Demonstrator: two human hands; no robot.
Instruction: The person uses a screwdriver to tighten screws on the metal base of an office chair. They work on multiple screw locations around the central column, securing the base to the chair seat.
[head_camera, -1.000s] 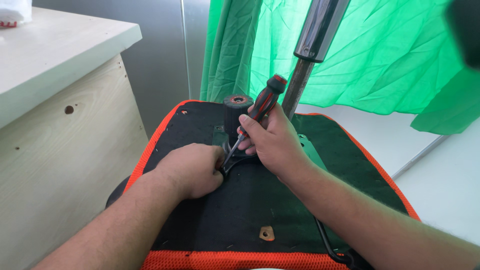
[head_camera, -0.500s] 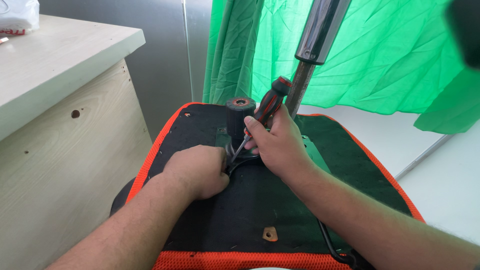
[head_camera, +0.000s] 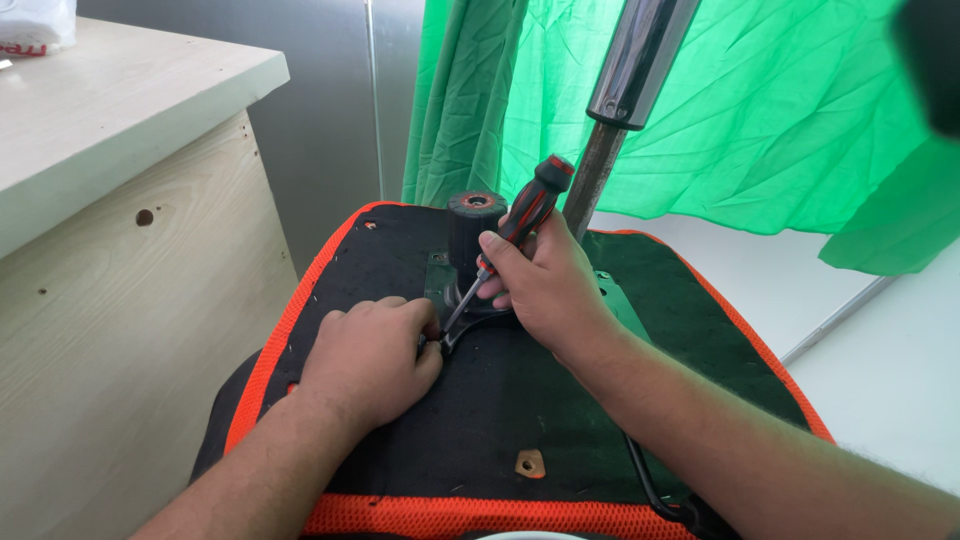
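Around the work stand a pale wooden cabinet (head_camera: 130, 300) on the left, a crumpled green cloth (head_camera: 720, 110) hanging at the far side, and a chrome gas-lift column (head_camera: 630, 90) rising from the far middle of an upturned chair seat (head_camera: 520, 400), black underneath with an orange mesh edge. A short black cylinder (head_camera: 474, 225) sits just left of the column's foot, close behind the hands. The right hand (head_camera: 545, 285) is wrapped firmly around a red-and-black screwdriver (head_camera: 520, 225), handle tilted up and far, shaft slanting down to the near left. The left hand (head_camera: 375, 350) lies curled on the seat, fingertips pressed together right at the screwdriver's tip; what they pinch is hidden.
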